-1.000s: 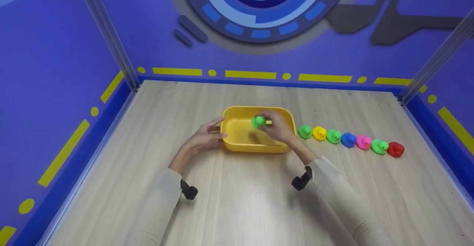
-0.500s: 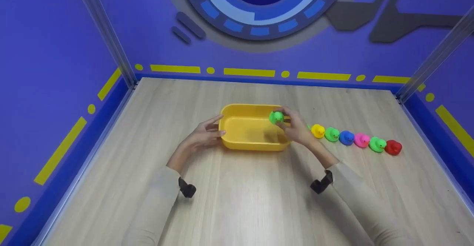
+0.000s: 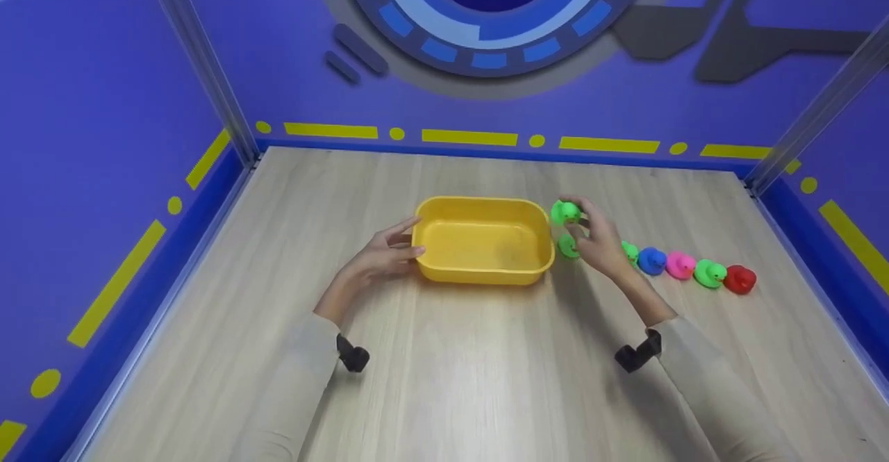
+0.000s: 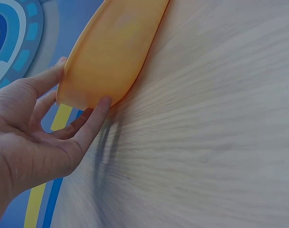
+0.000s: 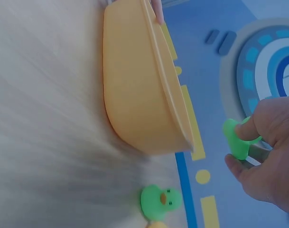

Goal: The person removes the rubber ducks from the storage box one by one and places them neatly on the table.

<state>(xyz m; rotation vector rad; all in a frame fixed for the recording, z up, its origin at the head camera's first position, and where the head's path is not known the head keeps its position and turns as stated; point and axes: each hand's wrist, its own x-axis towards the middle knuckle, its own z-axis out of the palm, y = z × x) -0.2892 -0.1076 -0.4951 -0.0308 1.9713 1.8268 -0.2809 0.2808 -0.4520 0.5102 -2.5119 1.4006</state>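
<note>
Right of the yellow tub, the right hand's grip pinches a green duck above the row's end, apparently mid-carry, needing a gentle set-down on the surface; the left hand steadies the tub with relaxed fingers.

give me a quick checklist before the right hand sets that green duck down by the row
1. Duck held: ok, the right hand pinches the green duck in a firm-looking grip.
2. Duck clear of the tub: ok, it hangs beyond the right rim of the yellow tub.
3. Tub steadied: ok, the left hand touches the tub's left end.
4. Tub contents: ok, nothing shows inside.
5. Landing spot: cannot tell, another green duck stands on the table beside the tub, and the free gap is unclear.
6. Row standing: ok for the visible ducks, from the blue duck to the red duck; the hand hides part.
</note>
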